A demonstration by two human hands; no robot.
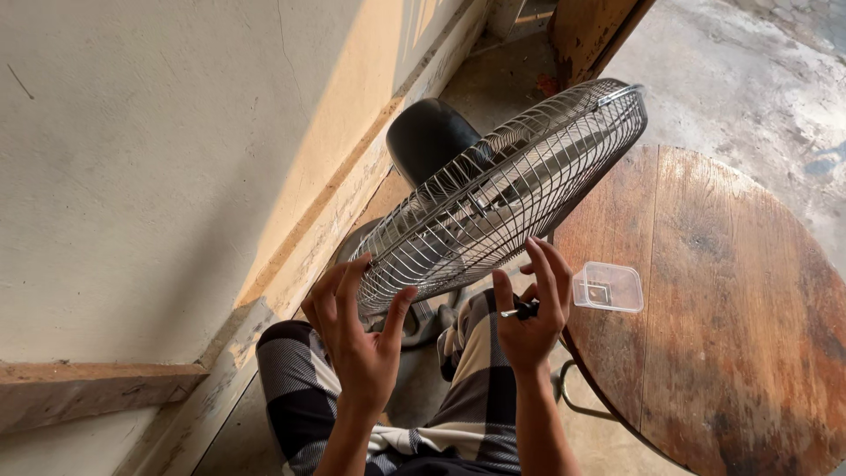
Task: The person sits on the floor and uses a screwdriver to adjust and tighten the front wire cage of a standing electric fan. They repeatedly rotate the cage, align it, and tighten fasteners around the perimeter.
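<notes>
Steadying the wire fan guard (502, 189) at frame centre, the left hand (357, 339) spreads open; the right hand (531, 313) pinches a small dark tool (522, 309) beside the round wooden counter (740, 326).

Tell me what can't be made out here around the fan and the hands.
- Fan blades: head view, mostly screened by the wire fan guard.
- Fan base and stand: hidden behind the guard and the checked trousers.
- Thin dark tool in the right hand: the fingers cover most of it, so its kind is unclear.
- Contents of the clear plastic box on the round wooden table: too small.
- Left hand: its palm side faces away.
</notes>
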